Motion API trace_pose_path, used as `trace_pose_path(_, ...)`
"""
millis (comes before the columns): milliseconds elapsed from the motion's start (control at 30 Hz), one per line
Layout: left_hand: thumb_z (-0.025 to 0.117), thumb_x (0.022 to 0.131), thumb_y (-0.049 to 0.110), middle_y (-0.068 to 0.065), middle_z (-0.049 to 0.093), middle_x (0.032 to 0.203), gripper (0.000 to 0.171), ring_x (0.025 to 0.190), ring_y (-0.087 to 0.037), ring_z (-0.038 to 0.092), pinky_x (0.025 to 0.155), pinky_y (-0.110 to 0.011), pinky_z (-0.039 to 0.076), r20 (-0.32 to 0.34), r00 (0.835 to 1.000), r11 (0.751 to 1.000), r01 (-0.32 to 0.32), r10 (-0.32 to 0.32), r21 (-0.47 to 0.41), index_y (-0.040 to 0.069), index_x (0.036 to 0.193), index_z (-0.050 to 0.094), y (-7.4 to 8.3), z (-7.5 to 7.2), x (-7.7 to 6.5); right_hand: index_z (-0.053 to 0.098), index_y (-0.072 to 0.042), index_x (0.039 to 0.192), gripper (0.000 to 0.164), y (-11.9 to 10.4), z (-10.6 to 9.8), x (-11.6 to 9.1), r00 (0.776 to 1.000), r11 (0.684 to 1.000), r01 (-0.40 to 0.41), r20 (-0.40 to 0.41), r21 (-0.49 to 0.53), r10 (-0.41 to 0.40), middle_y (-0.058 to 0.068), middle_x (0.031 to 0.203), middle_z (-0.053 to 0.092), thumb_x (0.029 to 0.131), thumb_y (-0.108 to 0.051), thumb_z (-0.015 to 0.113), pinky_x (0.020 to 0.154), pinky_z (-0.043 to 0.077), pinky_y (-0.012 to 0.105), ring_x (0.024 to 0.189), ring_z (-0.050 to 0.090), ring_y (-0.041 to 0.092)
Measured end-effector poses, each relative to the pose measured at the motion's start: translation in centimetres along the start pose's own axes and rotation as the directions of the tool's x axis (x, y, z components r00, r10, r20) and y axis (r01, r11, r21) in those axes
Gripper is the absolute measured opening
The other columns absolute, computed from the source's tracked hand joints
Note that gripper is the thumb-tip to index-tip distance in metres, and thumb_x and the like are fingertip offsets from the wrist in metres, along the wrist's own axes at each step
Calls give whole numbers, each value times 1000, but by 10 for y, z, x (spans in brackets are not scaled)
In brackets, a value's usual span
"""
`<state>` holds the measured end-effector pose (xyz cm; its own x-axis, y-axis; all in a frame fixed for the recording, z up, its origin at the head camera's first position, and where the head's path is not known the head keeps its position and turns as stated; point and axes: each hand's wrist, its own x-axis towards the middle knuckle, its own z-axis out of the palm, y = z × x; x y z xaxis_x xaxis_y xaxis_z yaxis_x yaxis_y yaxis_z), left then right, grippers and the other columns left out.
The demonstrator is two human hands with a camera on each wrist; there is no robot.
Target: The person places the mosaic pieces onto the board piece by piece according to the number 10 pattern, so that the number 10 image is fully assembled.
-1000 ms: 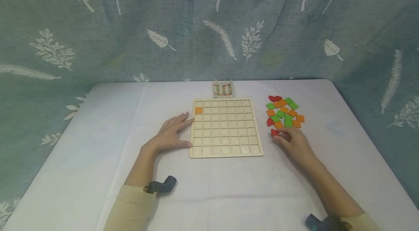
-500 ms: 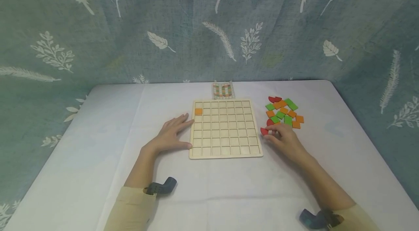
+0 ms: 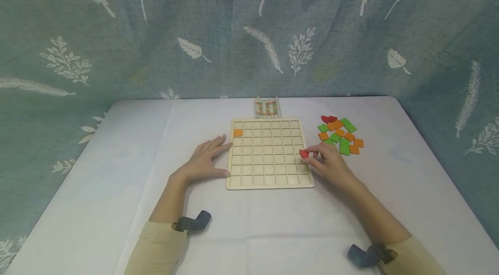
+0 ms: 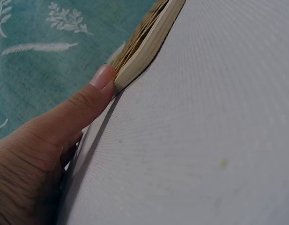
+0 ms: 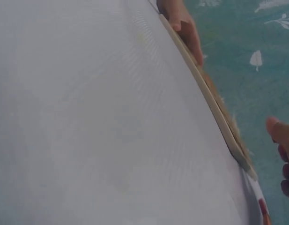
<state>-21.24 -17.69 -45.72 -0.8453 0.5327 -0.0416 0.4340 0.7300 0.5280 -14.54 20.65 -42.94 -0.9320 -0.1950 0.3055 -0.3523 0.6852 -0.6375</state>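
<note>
My right hand pinches a red rounded wedge tile between thumb and fingers, overlapping the right edge of a pale wooden grid board in the head view. My left hand lies with fingers spread along the board's left side, its fingertips and thumb at the edge. In the left wrist view, the thumb touches the board's corner. One orange square tile sits in the leftmost column, second row from the back. The right wrist view shows only part of the right hand; its tile is hidden there.
Right of the board lies a loose cluster of orange tiles, green tiles and red rounded tiles, partly behind the right hand. A small patterned card lies just behind the board. A leaf-print cloth hangs beyond the white table.
My right hand has carried the red tile leftward, from beside the tile cluster to the board's right edge. My left hand has stayed in place.
</note>
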Motion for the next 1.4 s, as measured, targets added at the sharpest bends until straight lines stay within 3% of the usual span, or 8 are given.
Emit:
trace_pose_path(133,71,67,65,-3,15,159,95,146,-27,11,117,-48,7,2,1000,1000,2,-2,-4,26,147,36,0,1,0,68,-5,101,32,-3,5,3,999,999,45,-9,9,-45,-1,77,55,73,-15,81,64,40,24,78,46,16)
trace_pose_path(500,72,68,62,-4,16,159,94,146,-27,11,117,-48,8,-1,1000,1000,10,-10,6,24,147,36,3,-1,-1,68,-8,105,31,-19,19,12,996,999,19,91,38,-23,-2,81,54,78,-20,78,66,40,27,84,46,16)
trace_pose_path(967,73,68,60,-4,17,158,94,146,-27,11,117,-49,7,-5,1000,1000,6,-6,1,23,146,37,2,0,-1,69,-8,103,29,-28,45,18,982,992,96,158,84,-108,-3,81,56,78,-20,78,71,44,28,85,47,14)
trace_pose_path(1400,73,68,60,-5,16,159,94,146,-28,10,117,-49,6,2,1000,1000,8,-8,-1,22,146,37,3,-1,1,70,-11,100,27,-23,63,17,967,979,198,153,51,-203,-7,78,56,77,-23,78,70,41,25,78,46,10)
